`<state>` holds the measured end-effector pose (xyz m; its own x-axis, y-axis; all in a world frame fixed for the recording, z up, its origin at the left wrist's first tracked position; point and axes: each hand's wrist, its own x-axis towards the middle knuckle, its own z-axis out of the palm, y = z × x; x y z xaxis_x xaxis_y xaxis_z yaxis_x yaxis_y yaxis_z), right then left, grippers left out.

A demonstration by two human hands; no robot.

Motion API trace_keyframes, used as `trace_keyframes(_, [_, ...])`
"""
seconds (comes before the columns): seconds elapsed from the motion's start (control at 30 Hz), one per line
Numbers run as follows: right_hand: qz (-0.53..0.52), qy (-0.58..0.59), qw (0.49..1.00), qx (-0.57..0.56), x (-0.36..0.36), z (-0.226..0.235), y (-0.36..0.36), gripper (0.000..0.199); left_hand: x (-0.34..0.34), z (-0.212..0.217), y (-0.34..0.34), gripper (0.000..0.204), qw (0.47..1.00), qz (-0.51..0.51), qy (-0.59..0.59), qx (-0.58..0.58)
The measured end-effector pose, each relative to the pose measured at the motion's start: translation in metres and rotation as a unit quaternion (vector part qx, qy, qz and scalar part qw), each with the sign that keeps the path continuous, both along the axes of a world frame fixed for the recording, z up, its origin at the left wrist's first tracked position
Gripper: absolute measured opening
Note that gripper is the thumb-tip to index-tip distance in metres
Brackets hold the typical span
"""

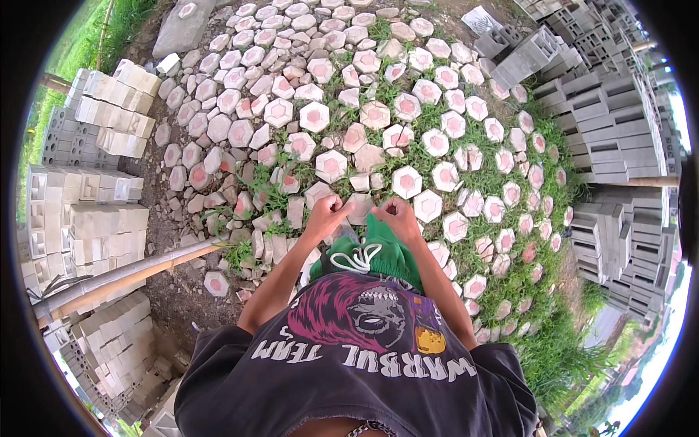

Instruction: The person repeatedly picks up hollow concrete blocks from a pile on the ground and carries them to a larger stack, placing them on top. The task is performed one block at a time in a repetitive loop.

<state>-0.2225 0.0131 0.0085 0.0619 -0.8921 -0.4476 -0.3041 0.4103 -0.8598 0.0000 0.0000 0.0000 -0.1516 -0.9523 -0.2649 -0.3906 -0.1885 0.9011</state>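
I am bent over a patch of hexagonal concrete pavers (331,165), white with pink centres, lying loose on dirt and grass. My left hand (328,213) and my right hand (394,214) are curled on the two sides of one pale paver (361,207) just in front of my green shorts (380,255). Both hands touch this paver; whether it is lifted off the ground is not visible. More pavers, some tipped on edge, lie close around it.
Stacks of pale concrete blocks (109,109) stand at the left, and grey hollow blocks (611,138) are piled at the right. A bamboo pole (131,273) slants across the lower left. Grass (542,349) grows at the lower right.
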Motion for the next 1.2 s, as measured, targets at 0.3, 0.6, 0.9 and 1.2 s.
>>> trace_keyframes(0.3, [0.177, -0.023, 0.984, -0.003, 0.053, -0.01, -0.22, 0.035, 0.034, 0.005, -0.146, 0.046, 0.982, 0.176, 0.061, 0.007])
trace_keyframes(0.6, [0.377, -0.065, 0.924, 0.015, 0.125, -0.015, -0.438, 0.036, 0.073, 0.068, -0.264, 0.046, 0.935, 0.353, -0.025, 0.038])
trace_keyframes(0.9, [0.421, -0.122, 0.897, 0.048, 0.197, -0.015, -0.545, 0.039, 0.099, 0.091, -0.38, 0.033, 0.946, 0.292, -0.071, 0.126])
trace_keyframes(1.2, [0.169, -0.076, 0.98, 0.069, 0.2, -0.022, -0.663, 0.024, 0.205, 0.024, -0.572, 0.015, 0.963, 0.255, 0.08, 0.024])
